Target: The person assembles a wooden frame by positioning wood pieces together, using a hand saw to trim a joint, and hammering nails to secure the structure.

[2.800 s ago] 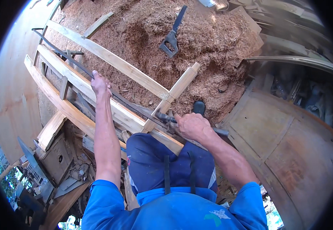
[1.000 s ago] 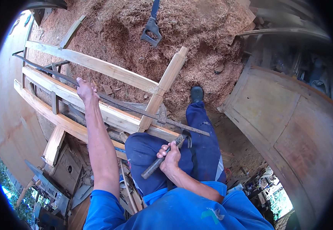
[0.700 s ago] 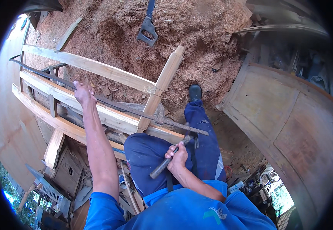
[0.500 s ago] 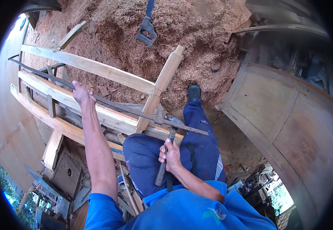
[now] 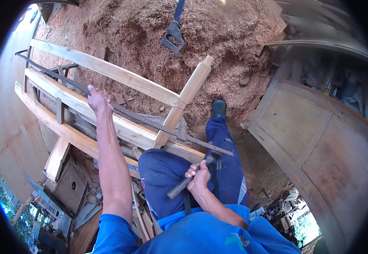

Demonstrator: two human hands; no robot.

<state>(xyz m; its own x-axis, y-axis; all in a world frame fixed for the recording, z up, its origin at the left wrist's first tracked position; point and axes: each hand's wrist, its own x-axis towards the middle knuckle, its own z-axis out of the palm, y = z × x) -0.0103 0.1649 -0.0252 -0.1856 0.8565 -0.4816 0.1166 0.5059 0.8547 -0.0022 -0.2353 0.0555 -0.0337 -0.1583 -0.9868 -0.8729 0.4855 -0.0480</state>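
Right hand [image 5: 200, 178] clenched on hammer [image 5: 192, 178], head pointing far-right, just near of the long metal bar [image 5: 120, 111]. Bar runs far-left to near-right across the wooden frame [image 5: 120, 129]; left hand [image 5: 98, 100] grips it farther left.

The floor is covered with a big heap of reddish sawdust [image 5: 150, 29], lit by strong daylight. A dark hand saw [image 5: 173, 36] lies on it. At the right leans a large wooden panelled door [image 5: 319, 139]. Left stands a plain wooden board wall [image 5: 8, 139].
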